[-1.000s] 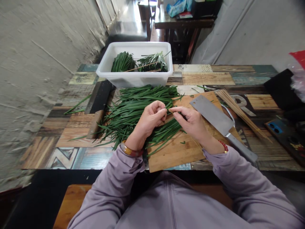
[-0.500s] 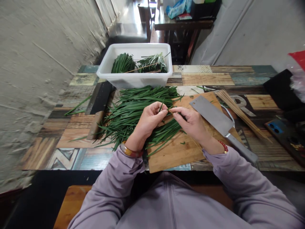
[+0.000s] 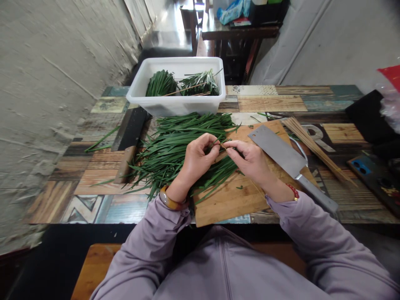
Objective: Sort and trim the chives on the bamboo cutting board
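My left hand (image 3: 200,155) is closed in a pinch over the pile of garlic chives (image 3: 168,143), and a green chive leaf seems to be between its fingertips. Facing it, my right hand (image 3: 250,159) pinches a thin bamboo skewer (image 3: 223,146), whose tip meets the left fingertips. Part of the skewer runs hidden under the right palm. Below both hands, cut chives (image 3: 218,177) lie across the left side of a wooden cutting board (image 3: 231,206). A cleaver (image 3: 278,151) rests on the board's right side, just beyond my right hand.
Behind the pile stands a white plastic tub (image 3: 175,102) with chive bundles and skewers. A dark-bladed knife (image 3: 129,129) lies left of the pile. Loose bamboo skewers (image 3: 318,150) lie to the right of the cleaver. A rough wall (image 3: 62,62) borders the table's left side.
My left hand has turned slightly, and the leaf that stuck up from its fingertips now shows less. My right hand stays almost in place.
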`<state>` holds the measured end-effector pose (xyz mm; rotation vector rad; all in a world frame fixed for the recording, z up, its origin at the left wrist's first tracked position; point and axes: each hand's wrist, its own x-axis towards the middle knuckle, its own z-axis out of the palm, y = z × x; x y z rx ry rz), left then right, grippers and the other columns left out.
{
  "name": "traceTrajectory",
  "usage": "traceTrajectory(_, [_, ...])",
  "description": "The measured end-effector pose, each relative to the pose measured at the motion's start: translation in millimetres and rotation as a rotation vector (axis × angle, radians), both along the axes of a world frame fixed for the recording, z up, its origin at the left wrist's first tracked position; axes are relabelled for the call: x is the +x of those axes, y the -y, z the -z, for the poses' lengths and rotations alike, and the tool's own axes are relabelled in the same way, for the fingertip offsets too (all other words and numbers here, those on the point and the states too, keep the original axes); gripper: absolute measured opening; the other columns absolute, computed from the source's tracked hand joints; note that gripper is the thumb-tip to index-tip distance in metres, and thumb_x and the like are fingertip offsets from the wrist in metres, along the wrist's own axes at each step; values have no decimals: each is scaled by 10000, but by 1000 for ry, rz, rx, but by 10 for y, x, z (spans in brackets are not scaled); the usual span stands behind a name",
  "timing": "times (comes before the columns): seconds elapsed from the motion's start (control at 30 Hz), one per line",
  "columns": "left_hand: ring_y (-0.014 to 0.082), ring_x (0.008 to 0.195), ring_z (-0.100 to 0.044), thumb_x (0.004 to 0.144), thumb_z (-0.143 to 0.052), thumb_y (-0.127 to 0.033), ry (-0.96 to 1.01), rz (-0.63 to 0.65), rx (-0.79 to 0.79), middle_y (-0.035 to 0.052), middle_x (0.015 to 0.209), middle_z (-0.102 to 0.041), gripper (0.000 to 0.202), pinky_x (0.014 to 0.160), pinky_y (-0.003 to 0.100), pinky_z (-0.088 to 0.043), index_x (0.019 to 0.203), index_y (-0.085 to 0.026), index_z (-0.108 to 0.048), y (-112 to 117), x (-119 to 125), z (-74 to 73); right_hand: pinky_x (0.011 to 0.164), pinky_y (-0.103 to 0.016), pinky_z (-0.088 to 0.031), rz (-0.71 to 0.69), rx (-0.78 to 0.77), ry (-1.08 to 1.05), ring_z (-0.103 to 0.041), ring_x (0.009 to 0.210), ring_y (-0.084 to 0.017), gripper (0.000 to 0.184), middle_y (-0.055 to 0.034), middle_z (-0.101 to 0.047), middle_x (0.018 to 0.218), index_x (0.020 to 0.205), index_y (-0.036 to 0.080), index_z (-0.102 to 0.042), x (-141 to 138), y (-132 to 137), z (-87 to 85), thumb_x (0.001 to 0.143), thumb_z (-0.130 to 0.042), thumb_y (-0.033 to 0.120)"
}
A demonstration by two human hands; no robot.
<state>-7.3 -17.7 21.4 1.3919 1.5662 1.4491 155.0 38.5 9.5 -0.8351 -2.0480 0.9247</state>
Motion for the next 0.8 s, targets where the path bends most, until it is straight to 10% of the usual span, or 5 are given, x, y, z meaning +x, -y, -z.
traceTrajectory(0.4, [96, 603, -459, 773, -666, -225, 13, 27, -15, -23, 662, -556, 101, 585, 214, -358, 719, -172, -601, -1, -11, 6, 575, -283, -398, -15, -104, -28, -456, 562, -137, 425, 66, -501, 619, 1333, 216, -557, 6, 8, -5, 919, -559, 311])
traceTrajectory(0.8, [111, 663, -494, 793, -670, -241, 23, 24, -17, -4, 713, -591, 110, 613, 215, -386, 731, -164, -623, 5, -26, 8, 613, -278, -404, -61, -91, -32, -490, 568, -136, 205, 73, -483, 603, 1123, 222, -574, 21, -1, 2, 946, -545, 321])
